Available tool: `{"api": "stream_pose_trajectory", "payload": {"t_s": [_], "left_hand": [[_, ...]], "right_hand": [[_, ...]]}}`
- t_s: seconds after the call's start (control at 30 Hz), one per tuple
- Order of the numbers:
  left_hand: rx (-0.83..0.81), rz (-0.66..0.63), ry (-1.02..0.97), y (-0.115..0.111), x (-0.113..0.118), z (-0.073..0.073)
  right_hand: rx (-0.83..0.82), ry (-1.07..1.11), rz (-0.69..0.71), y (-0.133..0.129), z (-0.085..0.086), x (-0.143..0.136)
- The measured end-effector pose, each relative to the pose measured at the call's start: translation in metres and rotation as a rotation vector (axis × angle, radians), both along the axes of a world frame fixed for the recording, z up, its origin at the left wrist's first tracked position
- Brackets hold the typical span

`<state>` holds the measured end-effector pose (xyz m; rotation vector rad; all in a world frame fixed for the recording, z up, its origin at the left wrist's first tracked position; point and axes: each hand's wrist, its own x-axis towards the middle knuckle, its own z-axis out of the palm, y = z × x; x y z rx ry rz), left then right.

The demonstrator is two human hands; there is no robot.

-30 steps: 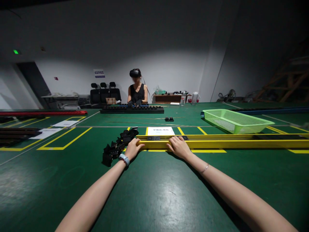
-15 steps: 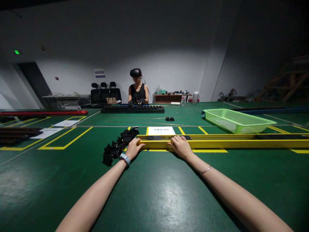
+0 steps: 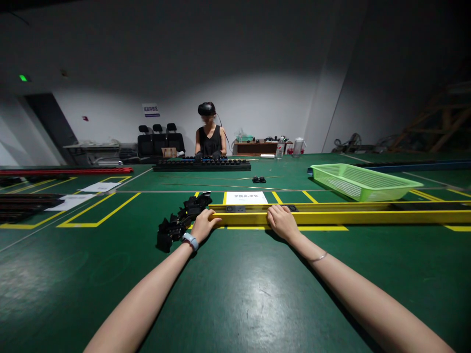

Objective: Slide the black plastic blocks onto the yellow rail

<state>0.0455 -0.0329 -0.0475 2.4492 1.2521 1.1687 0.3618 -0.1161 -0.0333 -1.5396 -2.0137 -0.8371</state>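
a pale grey wall (image 3: 265,93) fills the upper half of the frame, dim toward the corners, with a small green light (image 3: 23,78) at upper left. below it a broad green worktop (image 3: 235,299) runs to the bottom edge, marked out in yellow tape.

the yellow rail (image 3: 368,217) in front of me is a long open channel, stretching from the middle of the frame to its right edge. my left hand (image 3: 203,225) is mostly closed and has hold of the rail's left end, thumb along the near side. my right hand (image 3: 283,222) is half curled over the near wall just right of centre, fingers dipping into the channel; i can't tell whether they grip anything inside. a grey socket module (image 3: 235,209) sits in the channel between my hands, and a black module (image 3: 292,208) shows just beside my right fingers.

a heap of black parts (image 3: 174,228) lies left of centre, right by my left hand. a printed sheet (image 3: 246,197) lies behind the rail, two small black pieces (image 3: 259,180) farther back, and a light green basket (image 3: 364,184) at right. in the upper middle, a co-worker (image 3: 210,137) sits behind a dark rail (image 3: 202,167).
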Motion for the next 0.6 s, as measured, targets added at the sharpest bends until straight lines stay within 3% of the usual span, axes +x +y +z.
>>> {"api": "stream_pose_trajectory", "payload": {"t_s": [0.6], "left_hand": [[0.001, 0.011, -0.008, 0.0, 0.0, -0.001]], "right_hand": [[-0.021, -0.068, 0.002, -0.01, -0.001, 0.036]]}}
